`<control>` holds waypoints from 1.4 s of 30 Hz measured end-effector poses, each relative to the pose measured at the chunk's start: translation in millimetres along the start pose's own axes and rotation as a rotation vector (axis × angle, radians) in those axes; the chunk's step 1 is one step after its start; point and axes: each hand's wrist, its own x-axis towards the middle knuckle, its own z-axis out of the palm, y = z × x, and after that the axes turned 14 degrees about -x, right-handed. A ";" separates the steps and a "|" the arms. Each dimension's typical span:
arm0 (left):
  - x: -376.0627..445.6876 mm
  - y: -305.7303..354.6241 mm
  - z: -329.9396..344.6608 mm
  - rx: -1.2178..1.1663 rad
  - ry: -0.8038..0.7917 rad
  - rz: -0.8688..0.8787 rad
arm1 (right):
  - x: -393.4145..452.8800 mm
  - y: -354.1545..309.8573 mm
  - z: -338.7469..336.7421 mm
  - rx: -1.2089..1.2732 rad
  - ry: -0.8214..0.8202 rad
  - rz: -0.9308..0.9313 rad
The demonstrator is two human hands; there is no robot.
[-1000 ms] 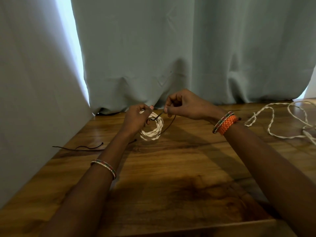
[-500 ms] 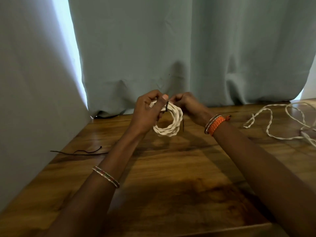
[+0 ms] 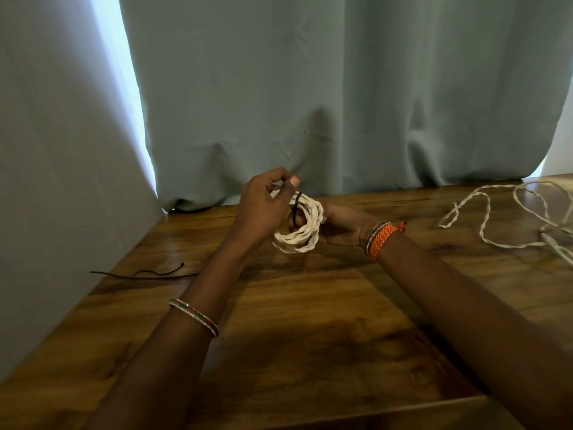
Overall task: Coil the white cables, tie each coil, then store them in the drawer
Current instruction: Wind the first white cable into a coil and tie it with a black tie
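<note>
a pale blue-grey curtain (image 3: pixel 341 97) hangs behind a glossy brown wooden table (image 3: pixel 310 321). a loose white twisted cable (image 3: pixel 483 225) sprawls at the table's right. a coiled white twisted cable (image 3: pixel 302 234) is held above the table's far middle, a black tie (image 3: pixel 296 206) wrapped over it. the left hand (image 3: pixel 263 209) pinches its top; the right hand (image 3: pixel 339 226), partly hidden behind, grips its side. a thin black cord (image 3: pixel 148 273) lies left.
</note>
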 end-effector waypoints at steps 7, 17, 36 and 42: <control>3.8 -14.4 -10.8 0.148 0.233 -0.012 | -10.3 -22.6 7.0 -0.547 0.905 -0.276; 0.5 -20.1 -12.7 0.199 0.532 -0.035 | -7.5 -25.2 74.3 -1.181 0.759 -0.199; 3.3 -22.3 -15.9 0.096 0.464 -0.009 | -0.7 -30.7 73.5 -0.663 0.653 -0.140; 1.4 -22.3 -16.1 0.094 0.430 0.023 | -9.3 -31.3 72.6 -0.396 0.532 -0.138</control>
